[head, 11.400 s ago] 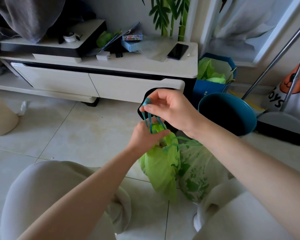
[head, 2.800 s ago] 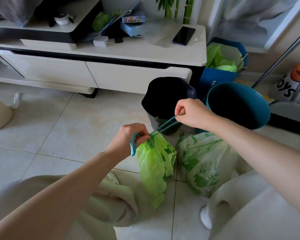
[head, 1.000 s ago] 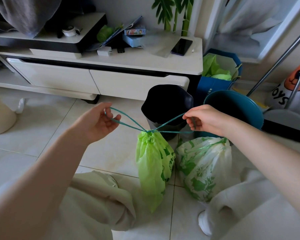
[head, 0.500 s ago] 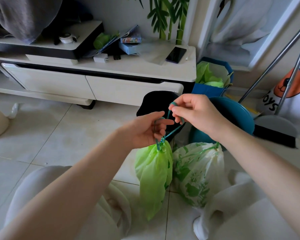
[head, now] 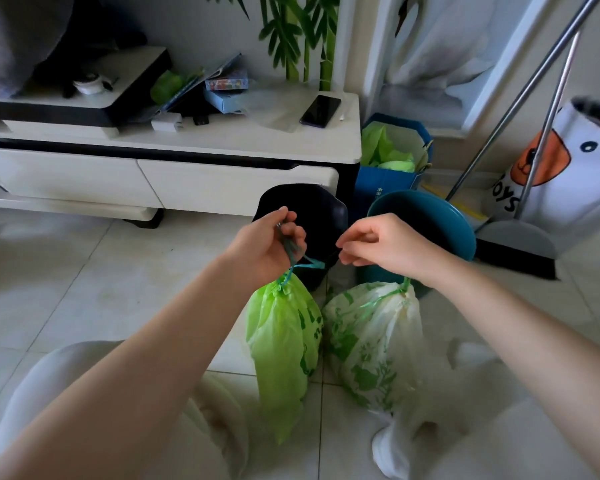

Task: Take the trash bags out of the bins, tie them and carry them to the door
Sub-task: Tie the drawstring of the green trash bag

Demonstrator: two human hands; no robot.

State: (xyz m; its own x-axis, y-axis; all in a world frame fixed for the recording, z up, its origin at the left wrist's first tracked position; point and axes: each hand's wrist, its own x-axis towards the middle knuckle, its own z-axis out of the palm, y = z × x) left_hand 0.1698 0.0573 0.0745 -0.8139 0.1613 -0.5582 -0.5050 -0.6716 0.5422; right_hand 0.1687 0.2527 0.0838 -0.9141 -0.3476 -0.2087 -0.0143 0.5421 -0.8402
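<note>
My left hand (head: 267,244) is shut on the teal drawstring (head: 293,259) of a light green trash bag (head: 281,341), which hangs from it with its neck cinched shut. My right hand (head: 378,245) hovers just right of the string's loose end, fingers loosely curled around nothing. A white trash bag with green print (head: 371,341) stands on the floor beside the green one, its green string drawn tight. Behind the hands are a black bin (head: 312,209) and a teal bin (head: 430,220), both without liners.
A blue bin with a green liner (head: 392,157) stands against the wall by the white TV cabinet (head: 222,174), which has a phone (head: 319,110) on top. A broom and dustpan (head: 520,237) and a white toy bag (head: 568,168) are at the right. My knees fill the foreground.
The strings were pulled wide apart, then brought together above the bag. Now my left hand alone holds the drawstring and my right hand has let go and moved slightly right.
</note>
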